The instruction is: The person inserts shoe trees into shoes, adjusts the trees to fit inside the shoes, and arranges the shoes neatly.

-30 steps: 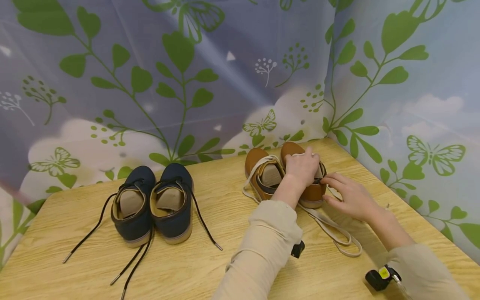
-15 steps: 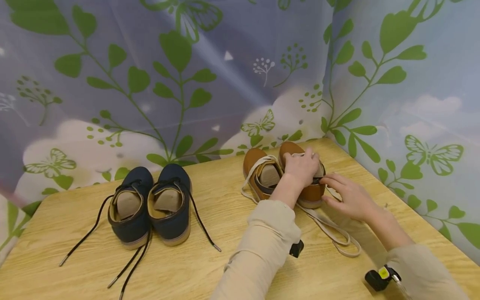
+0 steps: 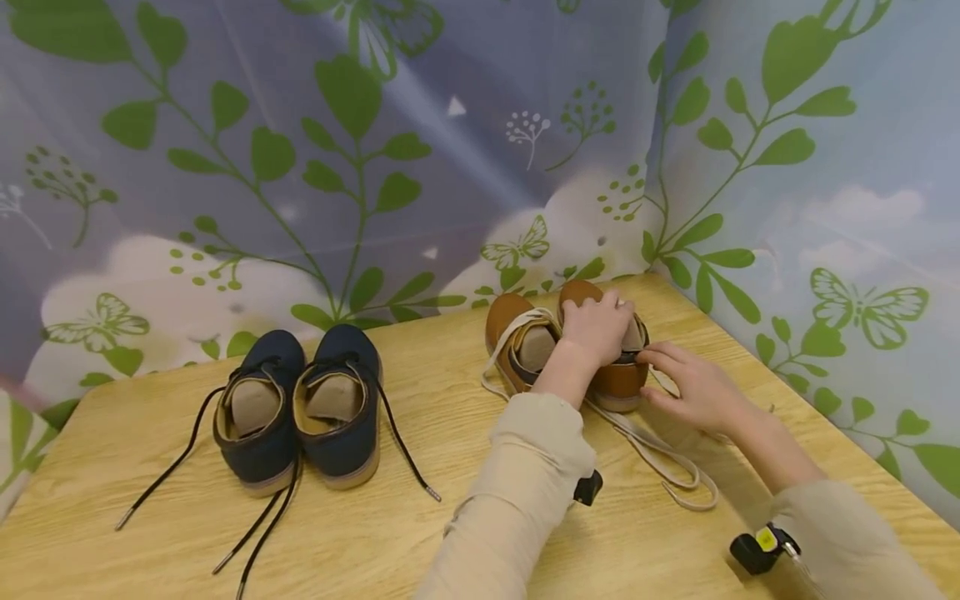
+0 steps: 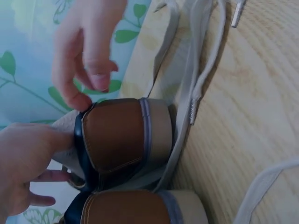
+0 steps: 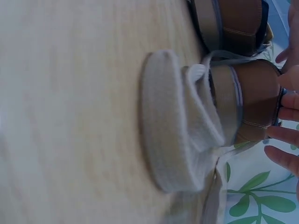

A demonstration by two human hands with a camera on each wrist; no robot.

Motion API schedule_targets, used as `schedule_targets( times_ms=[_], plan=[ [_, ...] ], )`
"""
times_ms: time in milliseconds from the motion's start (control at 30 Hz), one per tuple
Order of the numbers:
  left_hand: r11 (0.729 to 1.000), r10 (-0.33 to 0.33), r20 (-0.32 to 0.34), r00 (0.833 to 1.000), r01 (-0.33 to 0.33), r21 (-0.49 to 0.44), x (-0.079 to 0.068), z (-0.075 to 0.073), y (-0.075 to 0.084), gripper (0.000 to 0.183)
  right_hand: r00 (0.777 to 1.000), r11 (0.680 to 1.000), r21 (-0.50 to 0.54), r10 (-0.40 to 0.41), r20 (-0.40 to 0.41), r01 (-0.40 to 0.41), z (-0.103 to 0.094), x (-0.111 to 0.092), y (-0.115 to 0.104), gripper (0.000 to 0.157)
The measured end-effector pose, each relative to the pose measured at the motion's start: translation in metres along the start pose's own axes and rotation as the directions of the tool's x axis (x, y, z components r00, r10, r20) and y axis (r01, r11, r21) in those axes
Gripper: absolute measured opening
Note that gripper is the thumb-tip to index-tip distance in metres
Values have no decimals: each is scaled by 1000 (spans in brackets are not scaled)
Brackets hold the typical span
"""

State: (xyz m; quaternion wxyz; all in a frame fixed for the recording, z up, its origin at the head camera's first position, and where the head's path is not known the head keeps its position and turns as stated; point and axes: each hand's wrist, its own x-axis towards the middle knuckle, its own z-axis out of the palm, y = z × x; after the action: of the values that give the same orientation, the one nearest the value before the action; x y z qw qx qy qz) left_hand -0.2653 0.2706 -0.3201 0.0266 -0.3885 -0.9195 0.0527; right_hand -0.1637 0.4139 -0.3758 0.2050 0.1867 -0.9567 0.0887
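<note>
Two brown shoes stand side by side at the back right, toes toward the wall. Over the top of the right brown shoe (image 3: 618, 383) my left hand (image 3: 596, 329) bends its fingers, holding it near the tongue; the fingertips are partly hidden. At that shoe's right side, my right hand (image 3: 697, 392) touches the collar with its fingertips, fingers fairly straight and thumb apart. The left brown shoe (image 3: 504, 315) sits against it, partly behind my left wrist. Loose cream laces (image 3: 663, 454) trail onto the table behind the heel; in the right wrist view a folded lace (image 5: 161, 121) looms close.
A pair of navy shoes, left (image 3: 258, 458) and right (image 3: 341, 450), stands on the wooden table (image 3: 420, 392) at the left, dark laces spread around them. A patterned backdrop (image 3: 465, 167) closes off the back and right. Small black cameras are strapped at both wrists.
My left hand has shifted slightly over the shoe, and its wrist has moved a little left. My right hand stays at the collar. The head view has shifted slightly; the shoes stay in place.
</note>
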Motion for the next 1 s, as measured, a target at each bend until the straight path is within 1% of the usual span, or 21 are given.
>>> schedule_targets(
  times_ms=[100,233,367,533,633,700,900,1000],
  plan=[
    [997,-16,-4,1000,15,-72,1,1,-6,56,1000,1000,-12,-2,-17,2,1,-1,-1,41],
    [992,-11,6,1000,12,-129,1,2,-11,60,999,1000,-9,1,-34,-1,0,-2,-1,40],
    [989,-4,11,1000,6,-146,0,0,-12,60,1000,1000,-21,15,-27,-16,-1,-1,-2,38],
    [986,2,24,1000,2,-167,-1,-1,-14,51,1000,999,-52,9,-17,-10,-2,4,-7,42],
    [982,12,32,999,-5,-190,-3,-3,-17,49,1000,996,-84,-3,-27,1,-1,7,-9,43],
    [979,22,40,999,-13,-203,-3,-5,-19,48,999,994,-109,-9,-46,4,1,8,-10,41],
    [980,50,39,998,-42,-195,-5,-9,-23,49,987,993,-115,-51,-149,33,4,11,-7,33],
    [981,65,45,997,-56,-185,-5,-9,-25,53,985,993,-117,-52,-164,32,4,13,-7,31]
  ],
)
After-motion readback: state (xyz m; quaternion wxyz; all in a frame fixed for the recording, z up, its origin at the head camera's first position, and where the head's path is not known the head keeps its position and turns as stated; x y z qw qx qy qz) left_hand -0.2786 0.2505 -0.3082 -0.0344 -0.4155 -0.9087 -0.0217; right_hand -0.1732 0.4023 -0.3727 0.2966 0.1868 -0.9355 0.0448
